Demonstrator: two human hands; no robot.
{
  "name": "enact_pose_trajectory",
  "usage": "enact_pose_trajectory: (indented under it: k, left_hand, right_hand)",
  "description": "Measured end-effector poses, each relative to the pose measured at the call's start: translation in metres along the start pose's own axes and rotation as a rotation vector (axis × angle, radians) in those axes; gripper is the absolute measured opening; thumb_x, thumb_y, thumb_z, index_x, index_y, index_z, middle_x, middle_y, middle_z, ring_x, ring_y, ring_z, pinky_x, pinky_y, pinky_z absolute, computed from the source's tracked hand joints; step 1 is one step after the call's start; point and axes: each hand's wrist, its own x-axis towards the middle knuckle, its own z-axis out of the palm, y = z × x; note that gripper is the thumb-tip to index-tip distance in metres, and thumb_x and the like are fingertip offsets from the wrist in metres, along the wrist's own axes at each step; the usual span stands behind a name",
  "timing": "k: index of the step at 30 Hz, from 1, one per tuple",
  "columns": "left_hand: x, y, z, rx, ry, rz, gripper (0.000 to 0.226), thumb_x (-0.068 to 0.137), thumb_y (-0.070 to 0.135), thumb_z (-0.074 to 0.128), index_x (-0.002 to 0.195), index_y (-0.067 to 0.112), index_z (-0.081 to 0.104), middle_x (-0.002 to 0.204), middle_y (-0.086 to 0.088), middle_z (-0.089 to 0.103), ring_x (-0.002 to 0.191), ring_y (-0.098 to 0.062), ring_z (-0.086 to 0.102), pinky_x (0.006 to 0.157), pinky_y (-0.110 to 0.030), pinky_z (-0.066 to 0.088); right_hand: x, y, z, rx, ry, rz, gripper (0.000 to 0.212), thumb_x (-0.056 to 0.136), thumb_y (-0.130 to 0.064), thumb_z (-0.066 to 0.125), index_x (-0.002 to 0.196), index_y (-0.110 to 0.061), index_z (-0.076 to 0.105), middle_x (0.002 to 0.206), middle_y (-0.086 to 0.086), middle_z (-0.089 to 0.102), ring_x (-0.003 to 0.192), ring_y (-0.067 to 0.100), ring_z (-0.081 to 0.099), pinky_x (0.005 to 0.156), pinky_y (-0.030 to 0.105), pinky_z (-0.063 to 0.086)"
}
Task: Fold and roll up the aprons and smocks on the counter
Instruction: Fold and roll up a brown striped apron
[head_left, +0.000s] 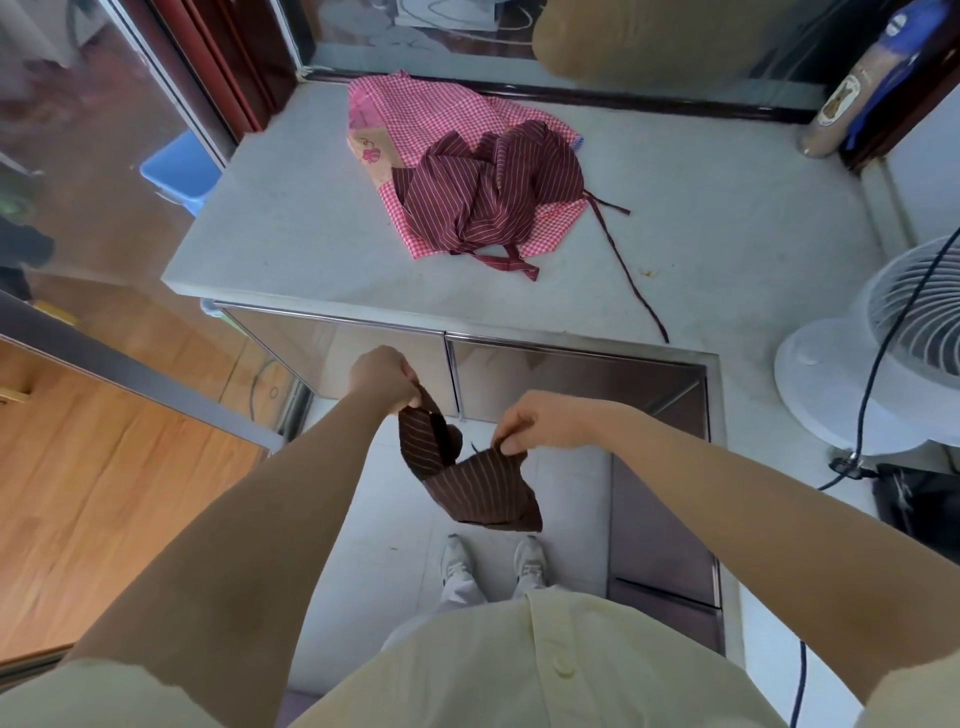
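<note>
While the person stands facing the counter (291, 249), both hands hold a dark brown striped apron (483, 491) in the air in front of the body, lower in the view than the counter's front edge and above the tiled floor. The left hand (382, 379) is curled into a fist round a strap or corner at the top of the cloth, and the right hand (530, 423) pinches a bunched edge between thumb and fingers. The cloth sags between the two hands, with its lower part hanging down in a folded, roughly triangular shape just above a pair of pale shoes (457, 561). On the counter, toward the back, a maroon striped apron (483, 197) lies crumpled on top of a pink checked smock (415, 114), which is spread flatter and shows a patch pocket with a small pink motif at its left side. A thin tie string (631, 280) from the maroon apron trails across the bare stone to the counter's front edge, and a wider strap lies just in front of the heap. Shiny metal cabinet doors (571, 379) sit under the counter. A white fan (883, 353) stands on the counter at the right, with a black cable (872, 379) running in front of it. A blue stool (179, 166) shows behind glass on the left. The person wears a cream buttoned shirt (519, 665).
</note>
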Motion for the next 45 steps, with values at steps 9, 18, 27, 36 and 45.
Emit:
enact_pose_trajectory:
  k: [9,18,27,36,45]
  left_hand:
    - [-0.008,0.032,0.005,-0.043,-0.157,0.289,0.035,0.07,0.004,0.077,0.1,0.014,0.061,0.102,-0.008,0.064,0.092,-0.023,0.06,0.071,-0.031,0.051]
    - [-0.015,0.036,0.001,-0.261,-0.379,0.278,0.06,0.079,-0.004,0.071,0.128,0.012,0.04,0.11,-0.012,0.065,0.089,-0.02,0.063,0.071,-0.025,0.05]
    - [-0.007,0.018,-0.014,-0.132,-0.215,0.158,0.02,0.083,0.008,0.061,0.103,0.008,0.067,0.097,-0.014,0.069,0.089,-0.028,0.067,0.081,-0.039,0.058]
    - [-0.002,0.006,-0.029,-0.415,0.205,0.253,0.021,0.083,0.029,0.066,0.094,0.012,0.073,0.081,0.008,0.066,0.076,-0.013,0.057,0.074,-0.028,0.046]
    - [-0.002,0.049,-0.018,0.308,0.174,0.571,0.035,0.09,0.022,0.058,0.125,0.018,0.059,0.116,-0.007,0.065,0.107,-0.029,0.059,0.08,-0.037,0.047]
  right_hand:
    - [0.007,-0.017,-0.007,0.024,0.426,-0.227,0.021,0.085,-0.017,0.074,0.105,-0.018,0.075,0.088,-0.001,0.075,0.083,0.011,0.069,0.084,0.027,0.052]
    - [0.02,-0.014,-0.011,0.042,0.488,-0.134,0.031,0.08,-0.026,0.078,0.11,-0.02,0.07,0.088,-0.002,0.075,0.082,0.009,0.071,0.088,0.038,0.055]
    - [0.021,-0.007,-0.024,-0.035,0.805,-0.069,0.02,0.087,-0.029,0.071,0.094,-0.011,0.072,0.083,0.0,0.072,0.077,0.015,0.065,0.073,0.033,0.05]
    - [0.024,-0.013,-0.033,-0.099,0.805,-0.027,0.025,0.094,-0.027,0.062,0.093,-0.004,0.07,0.072,0.003,0.063,0.067,0.016,0.054,0.062,0.029,0.037]
    - [0.037,-0.037,-0.033,0.002,0.837,-0.016,0.022,0.09,-0.03,0.067,0.094,-0.008,0.067,0.066,-0.008,0.056,0.065,0.009,0.052,0.057,0.021,0.033]
